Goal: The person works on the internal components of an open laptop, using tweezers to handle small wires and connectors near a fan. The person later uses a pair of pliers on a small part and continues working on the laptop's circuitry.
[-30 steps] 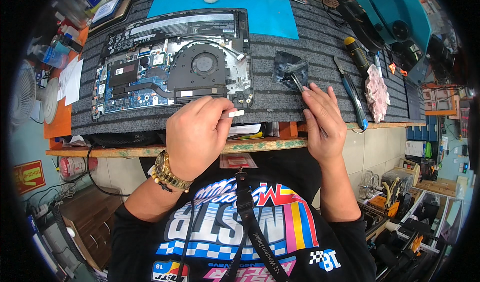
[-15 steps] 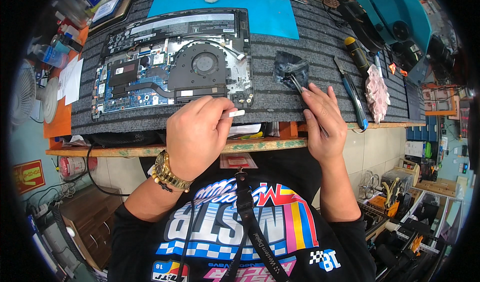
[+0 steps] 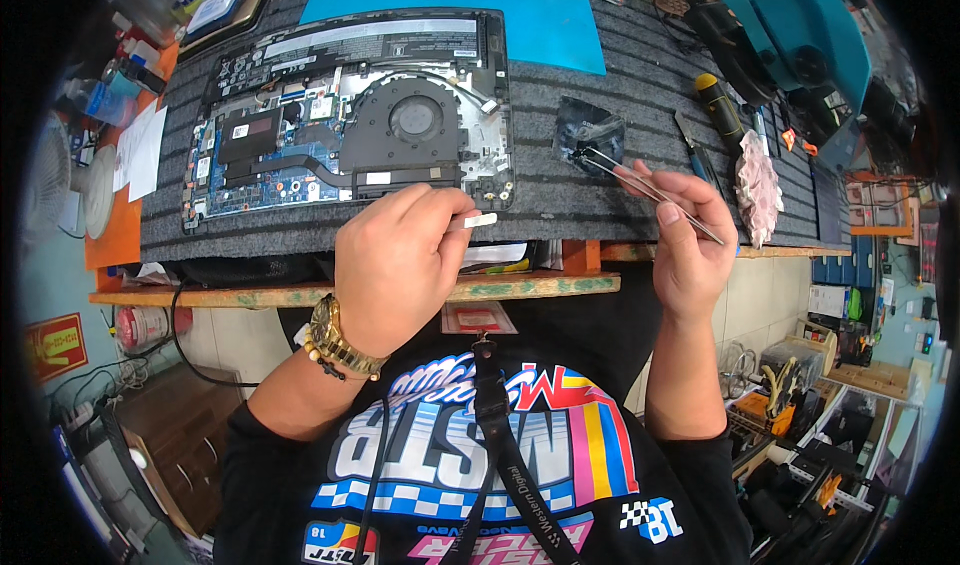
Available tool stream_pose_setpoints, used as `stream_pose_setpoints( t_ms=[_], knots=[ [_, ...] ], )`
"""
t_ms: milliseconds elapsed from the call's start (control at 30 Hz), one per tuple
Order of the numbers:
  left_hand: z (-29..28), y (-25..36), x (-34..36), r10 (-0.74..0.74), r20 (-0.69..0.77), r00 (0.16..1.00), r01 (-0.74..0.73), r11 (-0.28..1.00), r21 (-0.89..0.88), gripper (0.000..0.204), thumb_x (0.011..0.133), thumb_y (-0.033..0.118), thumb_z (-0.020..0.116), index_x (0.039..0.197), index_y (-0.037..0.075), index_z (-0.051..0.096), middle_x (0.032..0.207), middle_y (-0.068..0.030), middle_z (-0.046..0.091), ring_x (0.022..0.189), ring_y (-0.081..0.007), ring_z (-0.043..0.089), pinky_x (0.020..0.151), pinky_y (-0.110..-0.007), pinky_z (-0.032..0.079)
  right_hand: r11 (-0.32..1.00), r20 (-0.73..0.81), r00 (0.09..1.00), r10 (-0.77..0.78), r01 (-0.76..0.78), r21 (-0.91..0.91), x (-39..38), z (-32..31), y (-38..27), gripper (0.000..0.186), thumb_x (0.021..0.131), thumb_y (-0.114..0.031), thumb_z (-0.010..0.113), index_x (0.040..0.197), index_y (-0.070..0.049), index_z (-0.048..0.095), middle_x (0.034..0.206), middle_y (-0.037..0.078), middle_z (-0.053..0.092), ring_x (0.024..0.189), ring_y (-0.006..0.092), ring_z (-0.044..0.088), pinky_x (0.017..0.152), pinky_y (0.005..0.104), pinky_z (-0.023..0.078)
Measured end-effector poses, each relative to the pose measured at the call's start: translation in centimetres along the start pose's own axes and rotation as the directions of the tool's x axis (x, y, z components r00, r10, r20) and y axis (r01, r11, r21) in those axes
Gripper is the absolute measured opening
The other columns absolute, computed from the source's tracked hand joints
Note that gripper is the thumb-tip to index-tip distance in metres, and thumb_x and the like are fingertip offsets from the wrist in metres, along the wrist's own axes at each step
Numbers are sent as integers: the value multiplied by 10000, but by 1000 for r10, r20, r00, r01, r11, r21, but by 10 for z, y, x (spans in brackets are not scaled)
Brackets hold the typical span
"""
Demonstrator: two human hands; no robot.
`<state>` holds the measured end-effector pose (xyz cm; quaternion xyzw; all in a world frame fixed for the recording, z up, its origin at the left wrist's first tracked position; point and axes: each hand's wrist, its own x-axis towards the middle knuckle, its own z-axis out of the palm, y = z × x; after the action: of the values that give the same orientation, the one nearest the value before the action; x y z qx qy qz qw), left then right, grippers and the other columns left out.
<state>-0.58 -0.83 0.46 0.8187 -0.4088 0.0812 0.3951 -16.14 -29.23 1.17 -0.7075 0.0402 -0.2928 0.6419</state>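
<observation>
Left hand pinches white strip; right hand holds tweezers.

The right hand has lifted and turned since a moment ago, so its tweezers now slant up from its fingers to the small black component just beyond.

Repair workshop: opened laptop, screwdriver, grey mat.

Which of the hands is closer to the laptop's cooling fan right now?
Left. The left hand sits just below the cooling fan, at the laptop's near edge; the right hand is farther off to the right, holding tweezers.
</observation>
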Motion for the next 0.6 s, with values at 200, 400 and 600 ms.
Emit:
stream_pose_setpoints(
  t_ms=[200,400,600],
  knots=[
    [2,-3,-2,-39,-13,999,38,997,-65,156,935,77,893,1066,85,809,910,-85,761,831,-337,784,724,-458,614,987,46,998,-45,38,156,8,16,-2,220,1071,115,678,1285,74,646,1262,236,811,1268,388,816,1250,609,590],
    [2,-5,-2,-42,-36,998,38,993,-111,158,922,72,886,1066,84,820,922,-90,780,843,-341,795,723,-457,620,971,92,996,-21,-2,237,14,32,-4,239,1052,129,656,1258,27,591,1143,154,715,1202,359,812,1162,683,649],
    [1,-5,-2,-18,-23,1000,17,998,-65,142,918,63,871,1046,88,816,903,-80,768,827,-336,785,712,-454,615,975,38,997,-66,56,217,15,47,2,284,1035,126,667,1274,12,565,1139,142,673,1121,333,800,1092,648,695]
  ],
)
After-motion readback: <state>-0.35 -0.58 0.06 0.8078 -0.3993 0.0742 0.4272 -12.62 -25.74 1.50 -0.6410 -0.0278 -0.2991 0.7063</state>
